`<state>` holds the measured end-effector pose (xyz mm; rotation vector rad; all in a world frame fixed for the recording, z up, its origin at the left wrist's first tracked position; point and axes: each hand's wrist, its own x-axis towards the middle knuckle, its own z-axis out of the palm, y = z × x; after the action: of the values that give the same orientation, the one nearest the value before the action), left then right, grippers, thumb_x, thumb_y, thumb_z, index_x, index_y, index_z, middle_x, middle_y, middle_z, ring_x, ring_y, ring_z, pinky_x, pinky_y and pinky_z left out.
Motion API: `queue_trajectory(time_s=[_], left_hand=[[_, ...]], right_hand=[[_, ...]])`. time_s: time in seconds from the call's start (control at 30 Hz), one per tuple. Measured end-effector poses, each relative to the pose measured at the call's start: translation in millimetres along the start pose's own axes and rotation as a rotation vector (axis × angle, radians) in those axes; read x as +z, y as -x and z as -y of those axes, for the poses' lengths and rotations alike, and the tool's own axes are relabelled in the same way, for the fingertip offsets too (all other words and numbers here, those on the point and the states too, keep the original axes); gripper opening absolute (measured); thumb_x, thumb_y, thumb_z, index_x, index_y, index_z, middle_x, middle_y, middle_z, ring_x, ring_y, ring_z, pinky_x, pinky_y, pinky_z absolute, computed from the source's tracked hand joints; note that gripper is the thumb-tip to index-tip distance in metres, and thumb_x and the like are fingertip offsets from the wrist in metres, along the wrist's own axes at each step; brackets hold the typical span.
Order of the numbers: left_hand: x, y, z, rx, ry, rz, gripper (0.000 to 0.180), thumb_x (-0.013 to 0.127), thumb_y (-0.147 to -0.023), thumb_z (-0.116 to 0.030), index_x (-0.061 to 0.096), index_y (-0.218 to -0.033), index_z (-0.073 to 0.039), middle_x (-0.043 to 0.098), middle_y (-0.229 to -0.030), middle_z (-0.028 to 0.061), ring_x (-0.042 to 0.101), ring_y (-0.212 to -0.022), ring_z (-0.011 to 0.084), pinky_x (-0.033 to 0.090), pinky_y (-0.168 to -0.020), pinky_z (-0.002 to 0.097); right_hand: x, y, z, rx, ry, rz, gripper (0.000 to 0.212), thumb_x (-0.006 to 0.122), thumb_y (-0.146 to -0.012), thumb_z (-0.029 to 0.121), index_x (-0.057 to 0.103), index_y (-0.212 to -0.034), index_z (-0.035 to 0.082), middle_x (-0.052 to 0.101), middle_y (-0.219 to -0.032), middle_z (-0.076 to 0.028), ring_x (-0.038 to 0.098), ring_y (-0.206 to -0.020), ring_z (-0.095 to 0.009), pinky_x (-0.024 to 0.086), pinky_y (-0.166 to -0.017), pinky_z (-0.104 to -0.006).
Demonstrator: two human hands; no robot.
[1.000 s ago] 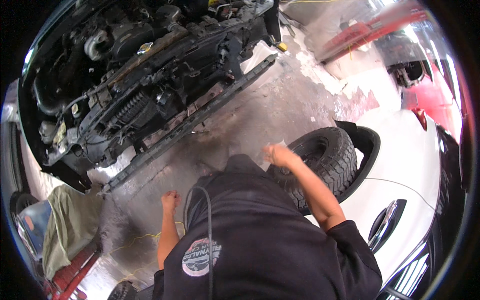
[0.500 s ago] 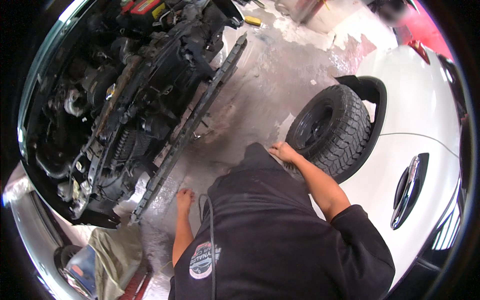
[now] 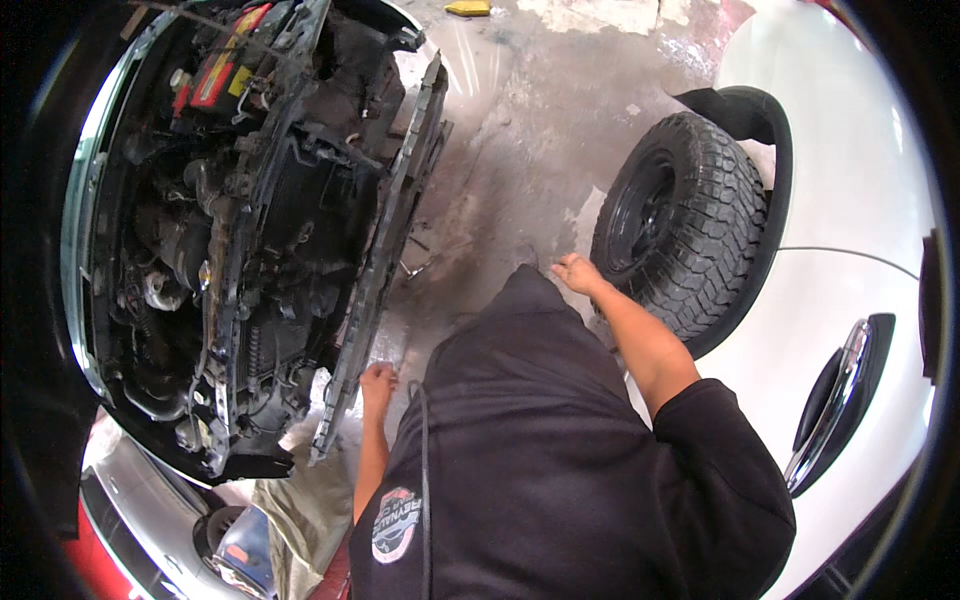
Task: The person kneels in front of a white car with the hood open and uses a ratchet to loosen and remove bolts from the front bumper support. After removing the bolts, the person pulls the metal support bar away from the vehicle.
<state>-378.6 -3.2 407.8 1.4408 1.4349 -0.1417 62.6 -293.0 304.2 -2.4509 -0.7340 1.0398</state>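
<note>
My left hand hangs beside the dark front crossbar of a car with its front end stripped, apart from it as far as I can see. Its fingers are loosely curled in, and nothing shows in them. My right hand is held out in front of my black apron, near a black wheel with a chunky tyre. Those fingers are curled as well, with no object visible. Exposed engine parts fill the bay at left, with a red and yellow battery at its far end.
To my right stands a white car with a chrome door handle, its wheel turned outward. A tan cloth drapes over something at lower left, by a silver car. A yellow object lies on the stained floor.
My view has shifted: the stripped car stands more upright in the picture, and the wheel sits slightly higher and further right. Both hands keep nearly the same curled pose.
</note>
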Motion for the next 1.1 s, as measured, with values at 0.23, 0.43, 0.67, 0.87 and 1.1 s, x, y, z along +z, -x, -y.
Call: queue_trajectory(time_s=[0.23,0.43,0.67,0.87,1.1], left_hand=[[-36,-51,-128,0.456,-0.225,-0.32,0.023,0.061,-0.094,-0.015,0.069,-0.099,0.006,0.072,-0.09,0.0172,0.069,-0.085,0.0256,0.052,-0.079,0.0374],[-86,-74,-267,0.713,-0.387,-0.723,0.022,0.061,-0.096,-0.014,0.068,-0.109,0.002,0.069,-0.107,0.0195,0.066,-0.099,0.0343,0.052,-0.087,0.042],[-128,-133,-334,0.72,-0.887,-1.019,0.042,0.061,-0.097,-0.027,0.057,-0.134,-0.007,0.052,-0.132,0.0203,0.048,-0.123,0.0407,0.041,-0.102,0.0511],[-156,-195,-342,0.659,-0.875,-1.001,0.052,0.054,-0.102,-0.043,0.049,-0.142,-0.011,0.048,-0.14,0.0188,0.044,-0.134,0.04,0.039,-0.108,0.0522],[-158,-219,-349,0.578,-0.978,-0.951,0.056,0.043,-0.104,-0.052,0.049,-0.143,-0.012,0.051,-0.139,0.016,0.044,-0.135,0.0369,0.033,-0.111,0.0557]], right_hand=[[-55,-37,-59,0.145,-0.066,-0.026,0.051,0.057,-0.098,0.046,0.07,-0.108,-0.003,0.068,-0.11,-0.03,0.063,-0.11,-0.047,0.049,-0.096,-0.0514],[-81,-77,-38,-0.051,-0.12,-0.152,0.049,0.058,-0.097,0.041,0.07,-0.099,-0.006,0.069,-0.087,-0.029,0.07,-0.091,-0.042,0.052,-0.079,-0.0472],[-116,-76,2,-0.03,-0.221,0.043,0.05,0.057,-0.098,0.042,0.069,-0.108,-0.006,0.067,-0.107,-0.032,0.064,-0.108,-0.047,0.05,-0.092,-0.0477],[-117,-52,-39,0.183,-0.252,0.009,0.05,0.06,-0.097,0.038,0.067,-0.12,-0.006,0.066,-0.118,-0.03,0.062,-0.117,-0.043,0.048,-0.1,-0.0449],[-116,-24,-75,0.32,-0.253,-0.026,0.043,0.061,-0.095,0.035,0.071,-0.114,-0.002,0.069,-0.114,-0.028,0.066,-0.112,-0.041,0.05,-0.097,-0.0437]])
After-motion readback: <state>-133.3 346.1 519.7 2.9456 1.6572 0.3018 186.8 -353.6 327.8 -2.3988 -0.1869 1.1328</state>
